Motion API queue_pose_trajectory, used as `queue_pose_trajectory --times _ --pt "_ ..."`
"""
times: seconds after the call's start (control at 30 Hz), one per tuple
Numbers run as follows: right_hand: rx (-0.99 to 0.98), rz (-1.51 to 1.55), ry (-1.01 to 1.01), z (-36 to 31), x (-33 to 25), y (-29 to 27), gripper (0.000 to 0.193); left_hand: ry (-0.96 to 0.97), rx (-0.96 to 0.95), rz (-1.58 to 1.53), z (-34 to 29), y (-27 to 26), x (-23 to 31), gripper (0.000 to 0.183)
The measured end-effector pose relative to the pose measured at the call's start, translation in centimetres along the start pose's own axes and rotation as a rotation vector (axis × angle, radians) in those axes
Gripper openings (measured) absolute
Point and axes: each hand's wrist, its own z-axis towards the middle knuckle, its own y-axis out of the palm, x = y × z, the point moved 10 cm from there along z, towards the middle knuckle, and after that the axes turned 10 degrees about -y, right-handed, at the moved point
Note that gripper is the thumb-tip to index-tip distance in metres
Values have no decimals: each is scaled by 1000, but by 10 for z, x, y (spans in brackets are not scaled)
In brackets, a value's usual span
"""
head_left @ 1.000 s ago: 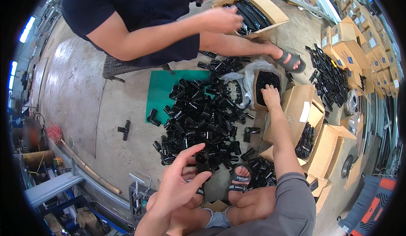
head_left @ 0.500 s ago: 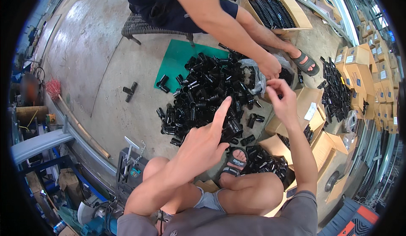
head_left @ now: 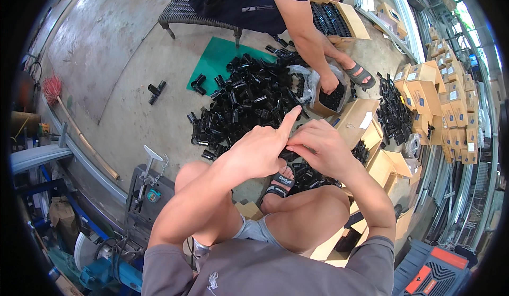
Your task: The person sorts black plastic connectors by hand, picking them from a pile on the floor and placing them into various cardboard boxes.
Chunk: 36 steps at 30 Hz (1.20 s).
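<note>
In the head view, the left hand (head_left: 260, 150) and the right hand (head_left: 321, 147) are brought together at the centre of the frame, above the person's bent knees. The left index finger is stretched out toward the upper right while the other left fingers are curled; whether anything is gripped in them cannot be told. The right fingers (head_left: 297, 150) are pinched shut against the left hand, and a small black pipe fitting may be held between the two hands, though it is hidden by the hands themselves.

Just above the hands, a large heap of black pipe fittings (head_left: 246, 99) is spread over the concrete floor (head_left: 122, 84), partly on a green mat (head_left: 214, 62). A single tee fitting (head_left: 155, 90) lies apart at the upper left.

At the upper right, a co-worker's hand (head_left: 330, 82) is lowered into a small open carton of fittings (head_left: 333, 101). A further carton of long black parts (head_left: 339, 20) is seen at the top, and stacked cardboard boxes (head_left: 435, 105) are ranged along the right edge.

Judging from the size of the loose heap against the few cartons filled, most of the sorting is left to be done.
</note>
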Motion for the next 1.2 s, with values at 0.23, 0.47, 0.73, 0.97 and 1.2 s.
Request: queue_pose_trajectory --times 0.23,0.47,0.73,0.97,1.2 --pt "-153 -158 -61 5 -25 20 8 30 -4 -28 -17 -4 2 108" --pt "-206 -261 -4 18 -37 20 7 48 6 -65 -19 -7 0 107" --pt "-202 -299 1 23 -41 19 12 16 4 -76 -16 -13 -3 104" --pt "-24 -248 76 27 -36 -6 11 -68 89 -177 -13 -30 -18 68" --pt "372 -148 344 11 11 -59 14 -95 217 -286 -23 -54 -26 46"
